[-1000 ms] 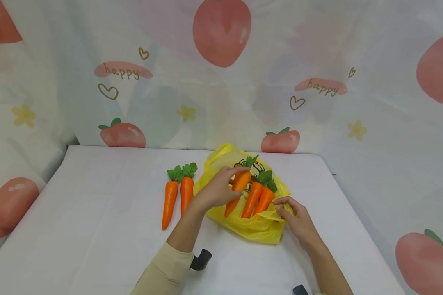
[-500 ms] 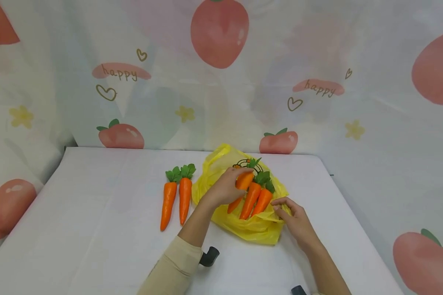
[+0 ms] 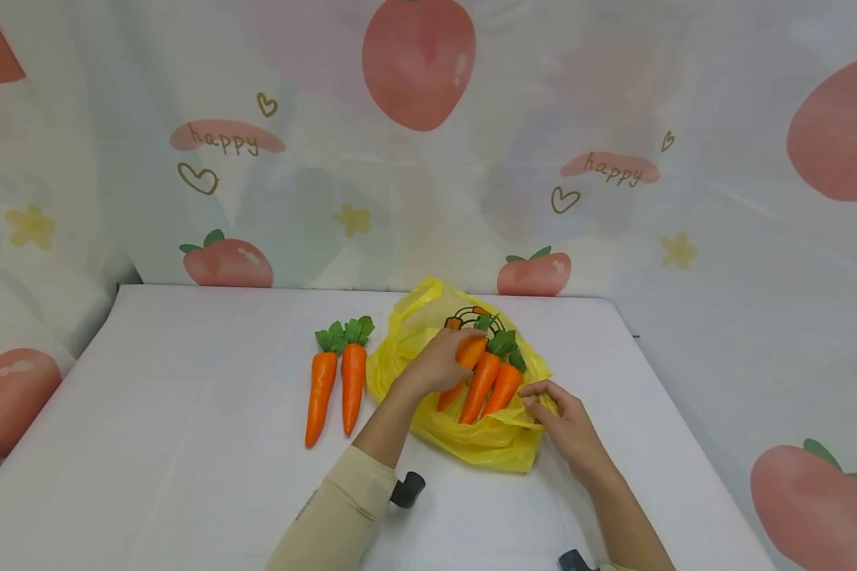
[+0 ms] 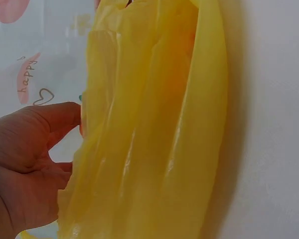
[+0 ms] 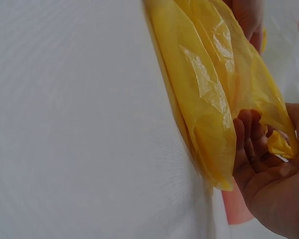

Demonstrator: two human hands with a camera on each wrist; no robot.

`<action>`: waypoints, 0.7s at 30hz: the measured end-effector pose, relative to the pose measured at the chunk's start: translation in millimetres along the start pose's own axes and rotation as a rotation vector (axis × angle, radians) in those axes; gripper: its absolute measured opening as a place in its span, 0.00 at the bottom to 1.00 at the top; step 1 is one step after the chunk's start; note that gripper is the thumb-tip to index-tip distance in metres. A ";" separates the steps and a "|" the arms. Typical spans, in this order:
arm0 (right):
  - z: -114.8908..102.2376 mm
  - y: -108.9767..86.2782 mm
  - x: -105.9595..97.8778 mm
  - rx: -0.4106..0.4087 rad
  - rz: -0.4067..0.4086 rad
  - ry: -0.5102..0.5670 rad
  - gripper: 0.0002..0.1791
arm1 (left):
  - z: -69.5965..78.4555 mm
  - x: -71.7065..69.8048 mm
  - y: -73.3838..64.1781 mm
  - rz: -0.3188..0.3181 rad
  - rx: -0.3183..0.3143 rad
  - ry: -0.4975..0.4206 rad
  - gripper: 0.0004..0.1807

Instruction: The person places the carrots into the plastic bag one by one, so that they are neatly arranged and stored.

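Note:
My left hand [image 3: 439,365] grips an orange carrot [image 3: 471,350] with green leaves, thumb on one side and fingers on the other, over the opening of a yellow plastic bag [image 3: 496,456]. Beside it, two more carrots, a middle one [image 3: 480,388] and a right one [image 3: 504,388], lie in the bag with their leaves pointing away. My right hand [image 3: 564,416] holds the bag's near right edge; in the right wrist view a fold of the yellow plastic [image 5: 280,144] sits between thumb and fingers. The bag hides the left fingertips in the left wrist view.
To the left of the bag, two carrots lie side by side on the white table, one [image 3: 320,396] and its neighbour [image 3: 353,388], leaves toward the back. A printed curtain [image 3: 414,198] hangs behind the table's far edge.
My left hand has moved slightly right and down with its carrot, closer to the carrots in the bag. My right hand keeps its hold on the bag's edge. The head view has shifted slightly.

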State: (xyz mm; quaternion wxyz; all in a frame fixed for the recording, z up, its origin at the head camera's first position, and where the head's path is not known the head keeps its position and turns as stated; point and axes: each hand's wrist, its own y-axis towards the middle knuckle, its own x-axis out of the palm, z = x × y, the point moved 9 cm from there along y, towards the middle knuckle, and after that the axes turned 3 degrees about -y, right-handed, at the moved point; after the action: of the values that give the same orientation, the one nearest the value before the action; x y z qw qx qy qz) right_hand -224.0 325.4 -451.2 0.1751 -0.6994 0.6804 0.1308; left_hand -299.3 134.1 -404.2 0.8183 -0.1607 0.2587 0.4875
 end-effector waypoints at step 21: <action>-2.4 -0.6 0.6 -0.009 0.002 -0.016 0.12 | -37.5 16.0 4.2 -0.012 -0.102 -0.142 0.37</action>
State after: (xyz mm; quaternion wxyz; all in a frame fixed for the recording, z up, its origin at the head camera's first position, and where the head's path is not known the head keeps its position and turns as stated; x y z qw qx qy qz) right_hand -223.5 323.8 -449.3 0.1771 -0.6987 0.6790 0.1396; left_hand -306.8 128.2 -444.0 0.8281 -0.1686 0.1739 0.5055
